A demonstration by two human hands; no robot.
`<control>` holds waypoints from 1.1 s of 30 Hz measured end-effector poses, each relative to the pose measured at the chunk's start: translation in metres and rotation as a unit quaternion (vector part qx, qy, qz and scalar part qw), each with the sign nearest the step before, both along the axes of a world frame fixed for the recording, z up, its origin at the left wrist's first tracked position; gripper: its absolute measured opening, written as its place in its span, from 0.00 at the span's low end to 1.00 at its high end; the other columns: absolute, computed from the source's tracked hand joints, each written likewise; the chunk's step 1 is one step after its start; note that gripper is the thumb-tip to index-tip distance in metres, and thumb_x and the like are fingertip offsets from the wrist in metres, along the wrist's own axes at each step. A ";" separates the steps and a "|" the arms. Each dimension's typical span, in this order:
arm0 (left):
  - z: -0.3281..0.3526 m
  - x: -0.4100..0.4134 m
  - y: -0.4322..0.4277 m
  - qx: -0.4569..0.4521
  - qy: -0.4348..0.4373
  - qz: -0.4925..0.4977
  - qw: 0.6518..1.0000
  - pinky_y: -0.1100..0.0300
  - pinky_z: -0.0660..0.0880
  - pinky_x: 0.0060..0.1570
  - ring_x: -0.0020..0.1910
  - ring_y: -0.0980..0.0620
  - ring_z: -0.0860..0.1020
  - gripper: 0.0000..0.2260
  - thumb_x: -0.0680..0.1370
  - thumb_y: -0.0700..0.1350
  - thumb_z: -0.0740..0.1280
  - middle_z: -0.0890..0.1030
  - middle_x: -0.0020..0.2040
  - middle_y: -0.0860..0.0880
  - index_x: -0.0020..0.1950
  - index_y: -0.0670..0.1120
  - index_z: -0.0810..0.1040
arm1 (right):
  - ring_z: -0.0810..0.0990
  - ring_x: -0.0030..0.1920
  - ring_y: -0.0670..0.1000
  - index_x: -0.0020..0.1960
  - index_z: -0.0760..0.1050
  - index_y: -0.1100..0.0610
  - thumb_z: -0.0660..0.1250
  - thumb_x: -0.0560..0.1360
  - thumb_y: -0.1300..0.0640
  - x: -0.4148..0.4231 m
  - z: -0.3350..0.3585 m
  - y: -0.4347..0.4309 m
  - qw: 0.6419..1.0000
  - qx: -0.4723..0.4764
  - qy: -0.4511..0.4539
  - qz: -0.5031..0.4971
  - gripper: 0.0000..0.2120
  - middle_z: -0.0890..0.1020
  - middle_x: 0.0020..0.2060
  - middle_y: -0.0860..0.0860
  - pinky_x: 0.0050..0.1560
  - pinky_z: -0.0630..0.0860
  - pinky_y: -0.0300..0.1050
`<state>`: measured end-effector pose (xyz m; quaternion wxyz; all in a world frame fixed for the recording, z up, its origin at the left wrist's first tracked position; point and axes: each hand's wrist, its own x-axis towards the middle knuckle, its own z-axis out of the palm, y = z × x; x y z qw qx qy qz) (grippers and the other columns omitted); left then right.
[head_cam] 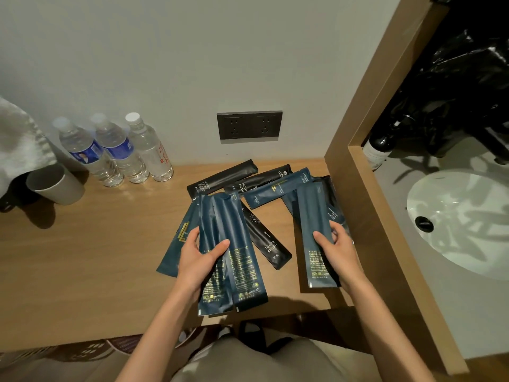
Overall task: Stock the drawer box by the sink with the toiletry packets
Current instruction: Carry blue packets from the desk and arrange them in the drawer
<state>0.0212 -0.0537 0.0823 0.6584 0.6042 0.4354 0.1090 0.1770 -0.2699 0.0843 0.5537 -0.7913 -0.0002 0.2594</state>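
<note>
You are only at the gathering step: your left hand (202, 256) grips two blue packets (230, 255), your right hand (337, 248) clamps another packet (316, 230), more loose packets (264, 183) lie on the table (91, 252), and no drawer box is visible.

Both forearms are seen bare from the lower part of the frame, without sleeves, watch or rings. The left hand (199, 256) and right hand (339, 245) are ungloved.
</note>
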 end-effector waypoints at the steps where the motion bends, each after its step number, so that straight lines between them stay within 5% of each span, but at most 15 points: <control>1: 0.004 -0.003 -0.006 0.008 -0.001 0.000 1.000 0.49 0.62 0.71 0.74 0.48 0.62 0.41 0.69 0.47 0.76 0.62 0.76 0.48 0.76 0.47 0.58 | 0.81 0.52 0.53 0.63 0.68 0.52 0.65 0.78 0.59 -0.010 0.008 -0.004 1.000 0.017 0.002 0.004 0.14 0.80 0.53 0.51 0.53 0.79 0.50; 4: 0.014 -0.015 -0.026 0.015 0.002 -0.011 1.000 0.56 0.63 0.68 0.71 0.54 0.64 0.37 0.72 0.44 0.74 0.65 0.74 0.50 0.76 0.46 0.58 | 0.83 0.51 0.52 0.61 0.71 0.53 0.65 0.78 0.59 -0.040 0.019 -0.013 0.998 0.055 0.011 0.022 0.13 0.82 0.52 0.51 0.53 0.80 0.50; 6: 0.022 -0.027 -0.039 0.016 0.009 -0.023 1.000 0.71 0.66 0.57 0.55 0.71 0.71 0.31 0.73 0.41 0.72 0.74 0.63 0.57 0.74 0.45 0.63 | 0.83 0.51 0.47 0.61 0.72 0.55 0.65 0.78 0.59 -0.062 0.018 -0.017 0.997 0.061 0.021 0.039 0.13 0.82 0.53 0.51 0.53 0.79 0.45; 9: 0.031 -0.045 -0.054 0.010 0.020 -0.028 0.999 0.80 0.67 0.33 0.31 0.80 0.68 0.26 0.74 0.37 0.71 0.68 0.43 0.66 0.70 0.43 0.67 | 0.81 0.46 0.35 0.59 0.73 0.54 0.64 0.78 0.61 -0.093 0.018 -0.020 0.996 0.058 0.025 0.069 0.10 0.81 0.50 0.46 0.43 0.74 0.27; 16: 0.022 -0.100 -0.059 0.020 0.005 -0.076 0.997 0.74 0.70 0.43 0.42 0.68 0.73 0.24 0.73 0.39 0.72 0.72 0.49 0.62 0.64 0.51 0.67 | 0.84 0.47 0.47 0.57 0.74 0.53 0.65 0.78 0.59 -0.166 0.026 -0.037 0.993 0.099 0.060 0.033 0.09 0.84 0.49 0.52 0.43 0.80 0.38; 22: 0.006 -0.157 -0.074 -0.005 0.048 -0.162 0.986 0.45 0.78 0.56 0.53 0.49 0.81 0.26 0.71 0.43 0.75 0.81 0.56 0.50 0.66 0.50 0.70 | 0.83 0.49 0.50 0.59 0.75 0.55 0.65 0.78 0.59 -0.249 0.018 -0.070 0.992 0.093 0.041 -0.075 0.10 0.83 0.50 0.53 0.42 0.79 0.37; 28: 0.004 -0.178 -0.128 -0.008 0.073 -0.274 0.959 0.44 0.77 0.57 0.54 0.48 0.80 0.24 0.70 0.45 0.75 0.80 0.56 0.49 0.63 0.53 0.71 | 0.84 0.45 0.49 0.57 0.75 0.54 0.66 0.77 0.60 -0.324 0.013 -0.140 0.970 0.099 0.048 -0.216 0.09 0.84 0.48 0.53 0.40 0.79 0.38; 33: 0.017 -0.146 -0.196 0.026 0.018 -0.371 0.928 0.61 0.76 0.47 0.50 0.57 0.79 0.23 0.71 0.43 0.74 0.79 0.52 0.54 0.62 0.53 0.69 | 0.83 0.46 0.52 0.55 0.76 0.56 0.66 0.77 0.63 -0.350 0.010 -0.207 0.935 0.104 0.026 -0.337 0.08 0.84 0.49 0.55 0.46 0.80 0.44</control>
